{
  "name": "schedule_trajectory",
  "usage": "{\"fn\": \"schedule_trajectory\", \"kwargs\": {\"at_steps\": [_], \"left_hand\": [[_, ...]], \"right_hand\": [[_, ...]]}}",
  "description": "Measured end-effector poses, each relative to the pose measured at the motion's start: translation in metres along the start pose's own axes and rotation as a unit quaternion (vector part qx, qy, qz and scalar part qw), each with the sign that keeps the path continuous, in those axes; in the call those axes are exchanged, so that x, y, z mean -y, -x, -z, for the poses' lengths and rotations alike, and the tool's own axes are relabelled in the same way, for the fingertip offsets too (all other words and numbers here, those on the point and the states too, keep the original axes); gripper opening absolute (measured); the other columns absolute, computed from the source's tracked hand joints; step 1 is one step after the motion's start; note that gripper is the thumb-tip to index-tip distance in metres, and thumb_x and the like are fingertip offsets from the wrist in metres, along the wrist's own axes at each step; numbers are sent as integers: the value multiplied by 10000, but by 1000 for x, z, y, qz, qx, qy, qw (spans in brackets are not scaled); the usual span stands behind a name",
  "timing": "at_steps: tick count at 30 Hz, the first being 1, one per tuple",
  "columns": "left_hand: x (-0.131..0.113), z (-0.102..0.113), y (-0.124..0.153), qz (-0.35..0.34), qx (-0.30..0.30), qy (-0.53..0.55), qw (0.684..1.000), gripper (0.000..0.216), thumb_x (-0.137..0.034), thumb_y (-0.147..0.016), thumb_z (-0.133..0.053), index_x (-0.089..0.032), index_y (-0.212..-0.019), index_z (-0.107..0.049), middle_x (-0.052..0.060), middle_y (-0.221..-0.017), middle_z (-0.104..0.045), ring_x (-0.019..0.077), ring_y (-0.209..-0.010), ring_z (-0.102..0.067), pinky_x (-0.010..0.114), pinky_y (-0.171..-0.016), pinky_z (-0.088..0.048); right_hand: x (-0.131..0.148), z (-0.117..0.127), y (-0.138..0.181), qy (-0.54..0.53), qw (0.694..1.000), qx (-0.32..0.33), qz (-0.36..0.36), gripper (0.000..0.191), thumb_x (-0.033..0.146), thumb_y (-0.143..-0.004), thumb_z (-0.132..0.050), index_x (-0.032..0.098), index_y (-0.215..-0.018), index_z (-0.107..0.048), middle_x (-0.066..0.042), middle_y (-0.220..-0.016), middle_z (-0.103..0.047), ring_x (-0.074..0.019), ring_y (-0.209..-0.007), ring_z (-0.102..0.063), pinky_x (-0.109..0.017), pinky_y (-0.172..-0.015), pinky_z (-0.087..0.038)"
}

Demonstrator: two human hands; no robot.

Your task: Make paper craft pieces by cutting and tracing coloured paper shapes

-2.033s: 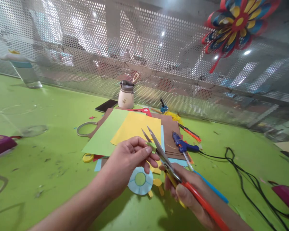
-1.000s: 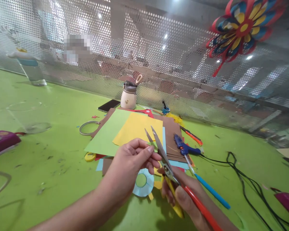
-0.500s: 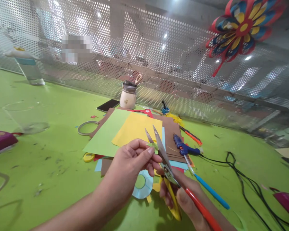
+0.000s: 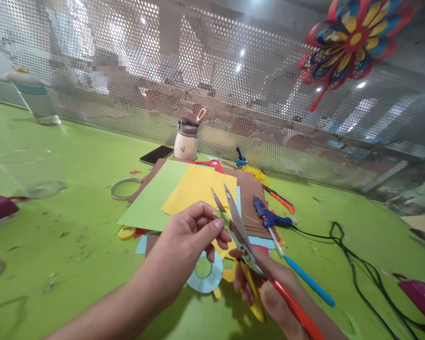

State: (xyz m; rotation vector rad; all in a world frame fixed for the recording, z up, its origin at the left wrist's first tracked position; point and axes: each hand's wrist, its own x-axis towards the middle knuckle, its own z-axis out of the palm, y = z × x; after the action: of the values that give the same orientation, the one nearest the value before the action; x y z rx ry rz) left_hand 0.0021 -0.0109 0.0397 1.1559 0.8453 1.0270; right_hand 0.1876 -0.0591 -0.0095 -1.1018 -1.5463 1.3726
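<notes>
My left hand (image 4: 191, 241) pinches a small piece of green paper (image 4: 222, 218) between thumb and forefinger. In my right hand (image 4: 276, 288) is a pair of scissors (image 4: 246, 250) with one red and one yellow handle. Their blades stand apart, pointing away from me, right beside the green piece. Below my hands lies a pale blue paper ring (image 4: 212, 278) with yellow paper parts (image 4: 228, 275) around it. Beyond them, a yellow sheet (image 4: 201, 189) rests on a light green sheet (image 4: 145, 203), over a stack of brown sheets (image 4: 250, 189).
A blue glue gun (image 4: 269, 215) lies right of the stack, its black cord (image 4: 350, 255) looping rightward. Near it is a blue-handled tool (image 4: 310, 281). A cream bottle (image 4: 186, 141) and a phone (image 4: 157, 154) stand behind. A clear cup (image 4: 31, 174) and a tape ring (image 4: 125, 189) are left.
The view has shifted slightly, so things on the table sit a little further left. My left fingers have drawn slightly away from the scissors, which stay open.
</notes>
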Motion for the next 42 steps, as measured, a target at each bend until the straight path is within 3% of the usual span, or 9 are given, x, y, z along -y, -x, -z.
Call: {"fn": "schedule_trajectory", "kwargs": {"at_steps": [6,11,20,27,34,38,42], "left_hand": [[0,-1,-1,20,19,9,1000,184,-290,-804,-675,-154,-762,-558,-23,-638,-643,70,-471,-517,199,-481,-409],[4,2,-3,29,53,45,997,173,-275,-830,-658,-145,-769,-562,26,-712,-705,77,-523,-549,213,-554,-430],[6,2,-5,28,11,30,999,161,-259,-812,-659,-155,-744,-556,-12,-664,-644,83,-554,-493,230,-584,-396],[7,3,-6,28,-4,31,999,177,-289,-793,-696,-160,-749,-583,-35,-682,-615,71,-570,-478,216,-567,-368],[9,1,-5,46,40,49,997,178,-279,-776,-718,-151,-740,-600,-13,-657,-645,75,-561,-479,218,-577,-383],[10,-2,-4,47,53,61,996,195,-282,-771,-724,-153,-721,-586,-5,-619,-645,90,-566,-523,209,-556,-403],[12,-9,-2,75,69,44,994,254,-347,-738,-750,-165,-732,-573,-29,-519,-609,81,-455,-495,193,-465,-380]], "right_hand": [[3,2,0,4,1000,-4,-25,743,807,-742,-467,188,-1137,-578,-45,-757,-561,-153,-569,-497,-282,-519,-402],[13,0,4,37,998,-37,-18,655,743,-796,-472,180,-1117,-564,-5,-722,-476,-138,-581,-449,-267,-523,-362],[21,-5,6,47,998,-40,-6,569,703,-826,-478,193,-1055,-584,-26,-735,-519,-146,-593,-455,-268,-522,-375],[16,-6,4,38,998,-39,-16,631,750,-792,-476,188,-1068,-555,-11,-738,-490,-126,-568,-416,-277,-531,-340],[26,-8,7,31,995,-94,-21,566,686,-848,-469,176,-1076,-560,40,-638,-358,-144,-590,-436,-278,-547,-346],[30,-9,8,10,986,-164,-29,432,556,-842,-598,200,-1085,-572,16,-684,-477,-132,-581,-452,-266,-530,-369],[28,-6,8,5,972,-232,30,389,414,-836,-659,234,-1164,-552,-16,-820,-586,-151,-675,-542,-275,-590,-432]]}}
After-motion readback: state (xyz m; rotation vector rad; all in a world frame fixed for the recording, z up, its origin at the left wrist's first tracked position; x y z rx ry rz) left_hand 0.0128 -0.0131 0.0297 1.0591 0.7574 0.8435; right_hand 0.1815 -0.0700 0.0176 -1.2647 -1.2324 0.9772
